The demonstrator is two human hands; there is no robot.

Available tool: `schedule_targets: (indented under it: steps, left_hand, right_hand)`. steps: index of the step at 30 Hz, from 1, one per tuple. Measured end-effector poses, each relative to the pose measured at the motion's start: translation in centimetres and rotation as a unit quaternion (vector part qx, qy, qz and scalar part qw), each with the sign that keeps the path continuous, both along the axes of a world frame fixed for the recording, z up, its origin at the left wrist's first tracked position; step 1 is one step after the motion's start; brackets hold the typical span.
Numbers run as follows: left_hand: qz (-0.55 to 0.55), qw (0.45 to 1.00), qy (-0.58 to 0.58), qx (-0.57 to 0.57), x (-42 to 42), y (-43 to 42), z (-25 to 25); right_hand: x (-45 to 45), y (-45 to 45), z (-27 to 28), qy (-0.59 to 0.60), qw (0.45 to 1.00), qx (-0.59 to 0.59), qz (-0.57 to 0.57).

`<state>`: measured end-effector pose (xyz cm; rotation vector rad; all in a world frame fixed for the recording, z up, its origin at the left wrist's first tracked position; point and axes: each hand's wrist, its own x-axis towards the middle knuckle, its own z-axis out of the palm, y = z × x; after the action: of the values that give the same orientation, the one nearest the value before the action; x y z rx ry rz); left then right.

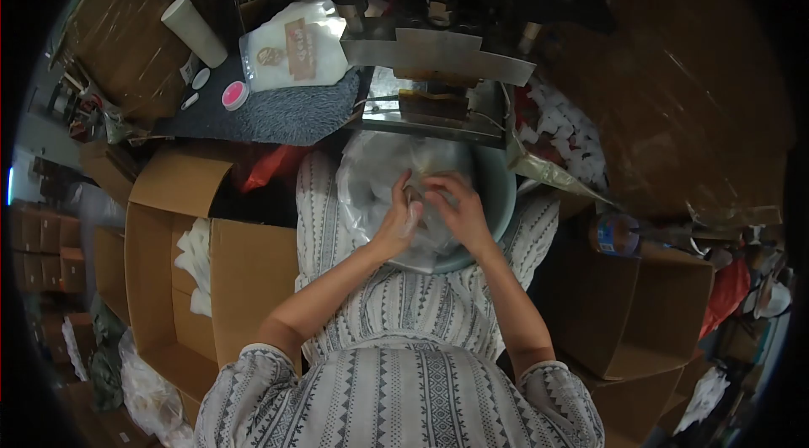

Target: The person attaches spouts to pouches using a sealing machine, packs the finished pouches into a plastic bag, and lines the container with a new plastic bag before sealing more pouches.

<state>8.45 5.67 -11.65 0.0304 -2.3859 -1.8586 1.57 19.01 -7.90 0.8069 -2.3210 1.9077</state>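
Observation:
A pale green basin [504,199] rests on my lap, with a clear plastic bag [364,163] spread inside it and over its rim. My left hand [402,219] is over the middle of the bag, fingers closed around something small that I cannot make out. Close beside it, my right hand [458,210] has its fingers bent in a pinch towards the left fingertips. What the right fingers hold is too small and hidden to name. Loose plastic lies around and under both hands.
Ahead is a press-like machine with a metal plate [497,67] and a small block [432,105]. Left of it lie a white packet [295,48], a pink-topped tub [235,95] and a grey textured mat [295,115]. Cardboard boxes [253,279] [666,305] flank me. White scraps [560,123] lie right.

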Motion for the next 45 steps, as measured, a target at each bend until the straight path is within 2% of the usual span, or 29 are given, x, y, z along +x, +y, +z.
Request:
schedule_targets:
  steps: [2, 3, 5, 9, 10, 11, 12, 13, 14, 15, 17, 18, 20, 21, 22, 23, 24, 25, 26, 28, 30, 32, 33, 35, 38, 40, 42, 44, 45]
  left_hand:
    - [-0.016, 1.000, 0.021, 0.003, -0.3, -0.2, 0.0]
    - [-0.027, 0.996, 0.063, -0.056, -0.8, -0.6, -0.3]
    - [-0.039, 0.987, 0.104, -0.115, -1.1, -1.5, -0.8]
    - [-0.072, 0.971, -0.056, -0.220, -2.0, -4.1, -0.2]
    - [-0.096, 0.954, -0.129, -0.253, -2.5, -4.6, -0.3]
    - [-0.097, 0.954, -0.129, -0.253, -2.9, -4.7, -0.4]
    - [-0.080, 0.975, -0.205, -0.039, -3.3, -4.8, -0.3]
    - [-0.058, 0.944, -0.272, 0.177, -3.7, -4.8, -0.2]
    - [-0.061, 0.944, -0.272, 0.177, -4.1, -5.0, -0.4]
    - [-0.070, 0.926, -0.289, 0.234, -4.2, -5.3, -0.3]
    - [-0.084, 0.904, -0.305, 0.287, -4.5, -5.0, -0.2]
    - [-0.056, 0.914, -0.290, 0.277, -4.3, -4.1, 0.9]
    - [-0.030, 0.925, -0.270, 0.266, -4.1, -3.1, 0.9]
    - [-0.078, 0.985, -0.145, 0.049, -3.8, -2.9, -0.2]
    - [-0.119, 0.978, -0.013, -0.171, -3.3, -2.6, -0.5]
    - [-0.117, 0.978, -0.015, -0.170, -3.1, -2.7, -0.7]
    - [-0.143, 0.939, 0.028, -0.313, -3.2, -2.9, -0.3]
    - [-0.166, 0.876, 0.071, -0.448, -3.3, -3.1, 0.1]
    - [-0.166, 0.874, 0.073, -0.451, -3.4, -3.5, -0.6]
    - [-0.053, 0.892, 0.193, -0.404, -3.4, -3.9, -2.0]
    - [-0.002, 0.910, 0.191, -0.367, -3.3, -3.6, -2.7]
    - [0.049, 0.925, 0.190, -0.326, -3.5, -3.0, -2.6]
    - [0.048, 0.919, 0.204, -0.333, -3.7, -2.8, -2.4]
    - [0.048, 0.913, 0.218, -0.342, -4.1, -2.6, -2.1]
    - [0.034, 0.915, 0.181, -0.358, -4.4, -3.0, -2.4]
    - [-0.012, 0.878, 0.167, -0.449, -4.4, -4.3, -4.1]
    - [-0.022, 0.887, 0.142, -0.439, -3.5, -5.9, -5.0]
    - [-0.030, 0.896, 0.118, -0.428, -2.0, -7.6, -6.3]
    - [-0.039, 0.911, 0.098, -0.399, -1.6, -8.1, -6.2]
  right_hand:
    - [-0.8, -1.2, -2.2, -0.080, 0.987, -0.064, 0.121]
    - [-1.1, -1.2, -2.0, -0.081, 0.987, -0.066, 0.119]
    - [-1.5, -1.2, -1.7, -0.027, 0.991, 0.101, 0.083]
    - [-0.7, -1.8, -4.0, -0.041, 0.999, 0.030, -0.012]
    - [-0.2, -2.0, -4.4, -0.101, 0.994, -0.008, -0.045]
    - [0.5, -2.0, -4.8, -0.162, 0.983, -0.047, -0.080]
    - [1.2, -1.7, -4.6, -0.162, 0.982, -0.047, -0.082]
    - [2.1, -1.3, -4.1, -0.028, 0.993, 0.042, -0.104]
    - [2.6, -0.9, -3.9, 0.106, 0.978, 0.130, -0.124]
    - [3.1, -0.5, -4.1, 0.104, 0.978, 0.131, -0.126]
    - [3.6, 0.1, -4.3, 0.227, 0.948, 0.212, -0.073]
    - [3.4, 0.2, -4.2, 0.226, 0.948, 0.213, -0.076]
    - [2.3, 0.3, -4.0, 0.117, 0.982, 0.132, -0.072]
    - [1.6, -0.5, -3.3, 0.118, 0.982, 0.133, -0.072]
    - [1.1, -1.9, -2.4, -0.016, 0.997, 0.015, -0.071]
    - [0.5, -2.7, -1.8, -0.150, 0.981, -0.103, -0.068]
    - [-0.3, -3.0, -2.3, -0.148, 0.981, -0.105, -0.067]
    - [-1.1, -3.1, -3.1, -0.179, 0.983, 0.043, -0.013]
    - [-1.8, -3.2, -3.9, -0.204, 0.959, 0.190, 0.041]
    - [-2.8, -2.9, -4.3, -0.237, 0.947, 0.205, 0.073]
    - [-2.6, -2.4, -5.1, -0.276, 0.929, 0.221, 0.106]
    - [-1.9, -1.6, -6.3, -0.317, 0.938, -0.046, 0.131]
    - [-2.3, -1.2, -6.0, -0.317, 0.938, -0.045, 0.130]
    - [-3.2, -0.8, -5.7, -0.503, 0.836, -0.173, 0.132]
    - [-3.8, -1.7, -7.4, -0.493, 0.861, -0.083, 0.094]
    - [-3.5, -2.6, -8.3, -0.468, 0.871, -0.142, 0.032]
    - [-3.9, -2.3, -10.9, -0.441, 0.875, -0.198, -0.029]
    - [-5.7, 0.2, -16.3, -0.394, 0.902, -0.116, -0.134]
    - [-5.9, 0.8, -16.5, -0.392, 0.903, -0.117, -0.132]
